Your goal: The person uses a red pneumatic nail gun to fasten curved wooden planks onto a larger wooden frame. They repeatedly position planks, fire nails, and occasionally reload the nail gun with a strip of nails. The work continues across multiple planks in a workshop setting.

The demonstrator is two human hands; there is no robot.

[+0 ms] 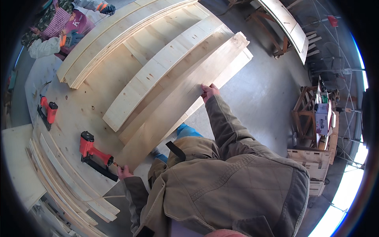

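My right hand (208, 92) lies on the right edge of the long curved plank (179, 102), fingers bent loosely over it, gripping the board's side partway along. My left hand (124, 172) is curled at the plank's near end, beside the tail of the orange nail gun (94, 155) lying on the plywood table (79, 106); whether those fingers pinch the plank or only touch it I cannot tell, since my sleeve hides most of them. My jacket covers the plank's near right corner. Farther left, another person's gloved hand (71, 39) rests near stacked curved boards (118, 35)
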